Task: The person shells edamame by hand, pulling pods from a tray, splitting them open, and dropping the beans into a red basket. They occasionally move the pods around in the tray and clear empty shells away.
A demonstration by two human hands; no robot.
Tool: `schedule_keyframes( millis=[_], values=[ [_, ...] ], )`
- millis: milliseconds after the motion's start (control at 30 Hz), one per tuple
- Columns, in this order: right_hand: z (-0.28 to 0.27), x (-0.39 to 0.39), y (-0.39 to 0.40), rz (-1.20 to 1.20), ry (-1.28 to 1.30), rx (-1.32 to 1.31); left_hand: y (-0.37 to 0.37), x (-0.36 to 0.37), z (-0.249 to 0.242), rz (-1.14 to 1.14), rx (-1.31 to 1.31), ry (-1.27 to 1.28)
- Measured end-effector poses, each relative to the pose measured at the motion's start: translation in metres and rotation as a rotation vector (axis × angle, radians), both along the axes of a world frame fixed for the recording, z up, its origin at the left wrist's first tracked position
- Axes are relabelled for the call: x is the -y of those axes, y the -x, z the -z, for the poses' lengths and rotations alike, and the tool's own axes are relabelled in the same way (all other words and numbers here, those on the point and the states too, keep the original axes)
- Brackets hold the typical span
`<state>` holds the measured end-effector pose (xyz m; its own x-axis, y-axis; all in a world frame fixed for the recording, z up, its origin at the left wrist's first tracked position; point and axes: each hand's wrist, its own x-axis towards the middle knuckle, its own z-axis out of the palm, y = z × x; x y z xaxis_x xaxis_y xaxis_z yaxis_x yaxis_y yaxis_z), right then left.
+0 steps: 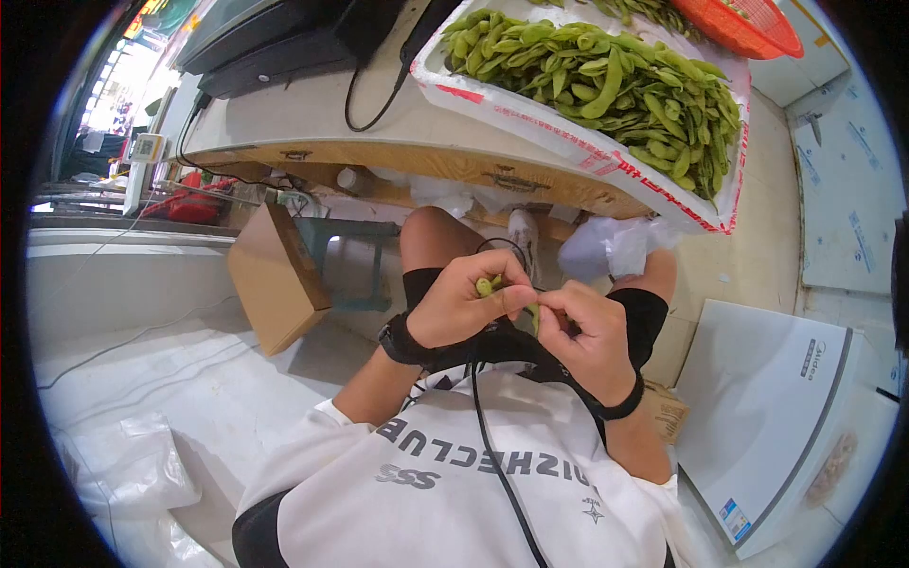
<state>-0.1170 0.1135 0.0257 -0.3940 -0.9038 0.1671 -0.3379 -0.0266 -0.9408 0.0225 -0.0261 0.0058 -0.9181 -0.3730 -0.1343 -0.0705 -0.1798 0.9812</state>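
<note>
A smooth green soybean pod (489,285) is pinched by the curled left hand (462,308) and right hand (589,331), fingertips meeting over the lap.

The green bean pod (487,285) is small and partly hidden. It sits pinched between both hands' fingertips, above the lap.

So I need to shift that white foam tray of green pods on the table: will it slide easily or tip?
The foam tray probably slides easily but flexes. It overhangs the table edge, heaped with green pods, so pushing outward may tip it.
</note>
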Motion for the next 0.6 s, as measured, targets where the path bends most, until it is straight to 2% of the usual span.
schedule_keyframes(
  millis=[67, 167, 267, 367, 467, 600],
  values=[
    [0.000, -0.002, 0.003, -0.055, -0.037, 0.027, 0.001, 0.003, -0.003, 0.057, -0.017, 0.003],
    [0.013, -0.006, 0.001, -0.034, -0.144, 0.453, 0.004, 0.002, -0.005, 0.094, -0.039, -0.057],
    [0.021, -0.008, -0.002, -0.030, -0.146, 0.791, 0.008, -0.001, 0.001, 0.091, -0.101, -0.161],
    [0.017, -0.006, -0.004, 0.166, -0.127, 0.231, 0.021, -0.014, -0.011, -0.157, 0.039, -0.201],
    [0.013, -0.003, -0.007, 0.249, -0.063, -0.039, 0.016, -0.017, 0.000, -0.068, 0.129, -0.045],
    [0.016, -0.004, -0.006, 0.250, -0.050, -0.022, 0.014, -0.022, 0.003, -0.103, 0.084, -0.157]
  ],
)
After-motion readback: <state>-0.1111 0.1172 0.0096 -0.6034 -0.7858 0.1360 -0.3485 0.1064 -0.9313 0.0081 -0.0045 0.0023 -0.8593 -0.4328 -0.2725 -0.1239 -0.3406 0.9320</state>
